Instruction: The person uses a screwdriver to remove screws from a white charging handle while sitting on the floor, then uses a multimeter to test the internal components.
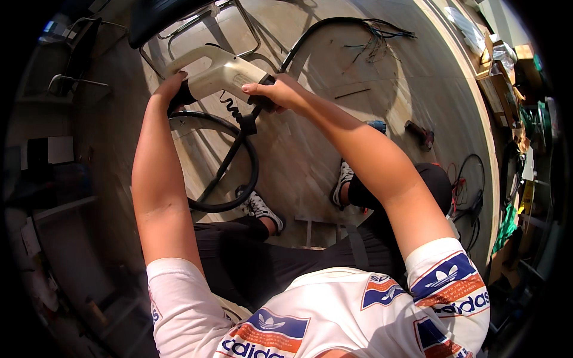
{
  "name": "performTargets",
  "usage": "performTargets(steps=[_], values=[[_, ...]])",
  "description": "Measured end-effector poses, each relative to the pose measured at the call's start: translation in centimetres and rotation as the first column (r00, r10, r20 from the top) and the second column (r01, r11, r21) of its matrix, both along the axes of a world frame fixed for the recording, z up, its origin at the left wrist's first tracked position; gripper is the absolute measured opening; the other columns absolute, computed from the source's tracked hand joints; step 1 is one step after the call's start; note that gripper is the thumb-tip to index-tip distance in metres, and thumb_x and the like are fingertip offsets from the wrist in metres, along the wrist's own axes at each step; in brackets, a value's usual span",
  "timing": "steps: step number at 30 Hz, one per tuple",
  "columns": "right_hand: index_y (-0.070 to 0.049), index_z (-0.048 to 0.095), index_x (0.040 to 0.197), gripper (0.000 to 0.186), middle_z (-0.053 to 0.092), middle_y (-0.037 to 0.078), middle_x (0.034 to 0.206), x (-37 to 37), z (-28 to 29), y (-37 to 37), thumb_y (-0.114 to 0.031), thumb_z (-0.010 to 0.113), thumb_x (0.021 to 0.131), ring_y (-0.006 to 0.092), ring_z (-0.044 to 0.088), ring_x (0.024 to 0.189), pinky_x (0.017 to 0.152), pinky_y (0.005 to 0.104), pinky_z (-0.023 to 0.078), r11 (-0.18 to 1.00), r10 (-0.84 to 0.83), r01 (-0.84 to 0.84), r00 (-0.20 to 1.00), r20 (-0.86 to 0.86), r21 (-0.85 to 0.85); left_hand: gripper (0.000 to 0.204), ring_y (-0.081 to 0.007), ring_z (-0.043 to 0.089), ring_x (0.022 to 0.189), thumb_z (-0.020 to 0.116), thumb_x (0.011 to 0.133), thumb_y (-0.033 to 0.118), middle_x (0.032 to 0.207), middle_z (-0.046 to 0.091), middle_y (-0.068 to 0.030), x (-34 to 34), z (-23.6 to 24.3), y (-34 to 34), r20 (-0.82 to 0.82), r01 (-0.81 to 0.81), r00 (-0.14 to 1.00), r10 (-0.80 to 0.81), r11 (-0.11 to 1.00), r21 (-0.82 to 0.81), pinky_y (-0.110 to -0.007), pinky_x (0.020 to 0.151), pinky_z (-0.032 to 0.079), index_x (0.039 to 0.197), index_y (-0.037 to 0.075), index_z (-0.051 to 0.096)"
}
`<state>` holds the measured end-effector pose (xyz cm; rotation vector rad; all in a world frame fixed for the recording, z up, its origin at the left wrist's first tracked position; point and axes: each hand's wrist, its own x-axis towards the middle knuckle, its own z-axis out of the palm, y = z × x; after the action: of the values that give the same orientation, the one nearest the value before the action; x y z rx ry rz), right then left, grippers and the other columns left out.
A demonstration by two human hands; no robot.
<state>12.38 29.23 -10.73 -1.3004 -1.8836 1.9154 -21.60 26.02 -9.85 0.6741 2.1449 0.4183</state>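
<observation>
A cream-coloured charging gun [222,73], the kind used for electric cars, is held out in front of me above the floor. My left hand [172,89] is closed round its black end at the left. At the other end, my right hand [279,93] grips the black part with the thumb on top of the cream shell. A short coiled black cord [230,107] hangs beneath the gun, beside a small black block [248,124] on the cable. The thick black cable [253,164] loops over the floor below my hands. Its far end splits into several thin coloured wires [375,46].
A metal-framed chair [245,21] stands ahead, another [86,74] at far left. On the floor lie a thin dark rod [353,93], a blue tool [376,126] and a dark red power tool [421,136]. Cardboard boxes [498,92] and clutter line the right side, near tangled cables [474,197].
</observation>
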Motion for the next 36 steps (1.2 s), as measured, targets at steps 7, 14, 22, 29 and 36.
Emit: performTargets(steps=[7, 14, 22, 29, 36], values=[[-0.004, 0.075, 0.085, 0.07, 0.07, 0.008, 0.072, -2.6, -10.5, 0.2, -0.073, 0.075, 0.07, 0.0176, 0.066, 0.058, 0.053, 0.0285, 0.049, 0.967, -0.097, 0.127, 0.985, 0.142, -0.219, 0.064, -0.0365, 0.061, 0.122, 0.05, 0.087, 0.05, 0.129, 0.066, -0.0208, -3.6, -15.3, 4.4, -0.318, 0.155, 0.934, -0.163, 0.987, -0.052, -0.041, 0.103, 0.043, 0.129, 0.004, 0.065], [-0.002, 0.074, 0.087, 0.071, 0.067, 0.006, 0.067, -2.3, -19.6, -0.9, -0.071, 0.071, 0.074, 0.0176, 0.065, 0.058, 0.054, 0.0312, 0.049, 0.923, -0.121, 0.185, 0.972, 0.204, -0.338, 0.079, -0.0438, 0.049, 0.134, 0.048, 0.084, 0.059, 0.137, 0.055, -0.032, 0.6, -22.7, 5.4, -0.352, 0.138, 0.915, -0.196, 0.973, -0.183, -0.045, 0.111, 0.037, 0.128, -0.005, 0.063], [0.008, 0.071, 0.084, 0.082, 0.07, 0.013, 0.074, -4.6, -24.9, 2.0, -0.071, 0.08, 0.062, 0.0218, 0.073, 0.067, 0.059, 0.0327, 0.059, 0.929, -0.173, 0.274, 0.916, 0.361, -0.25, 0.081, -0.0466, 0.054, 0.125, 0.05, 0.092, 0.057, 0.127, 0.057, -0.0382, 3.1, -30.0, 3.2, -0.246, 0.161, 0.959, -0.138, 0.984, 0.075, -0.046, 0.11, 0.039, 0.133, -0.014, 0.051], [0.007, 0.071, 0.089, 0.085, 0.072, 0.013, 0.078, -4.4, -27.0, 2.8, -0.073, 0.08, 0.061, 0.0227, 0.071, 0.061, 0.056, 0.0328, 0.057, 0.933, -0.1, 0.214, 0.926, 0.364, -0.289, 0.076, -0.057, 0.037, 0.134, 0.051, 0.097, 0.059, 0.141, 0.037, -0.0431, 5.1, -36.1, -0.6, -0.482, 0.401, 0.848, -0.222, 0.863, 0.307, -0.054, 0.112, 0.034, 0.146, 0.0, 0.045], [0.002, 0.07, 0.104, 0.068, 0.073, 0.02, 0.095, 2.2, -27.7, 5.3, -0.06, 0.076, 0.076, 0.0317, 0.071, 0.091, 0.08, 0.0399, 0.056, 0.982, 0.175, -0.189, 0.876, 0.45, -0.013, 0.078, -0.0561, 0.036, 0.136, 0.043, 0.097, 0.064, 0.142, 0.037, -0.0432, 1.8, -33.8, 0.7, -0.427, 0.431, 0.803, -0.416, 0.9, -0.065, -0.055, 0.114, 0.031, 0.153, 0.011, 0.037]])
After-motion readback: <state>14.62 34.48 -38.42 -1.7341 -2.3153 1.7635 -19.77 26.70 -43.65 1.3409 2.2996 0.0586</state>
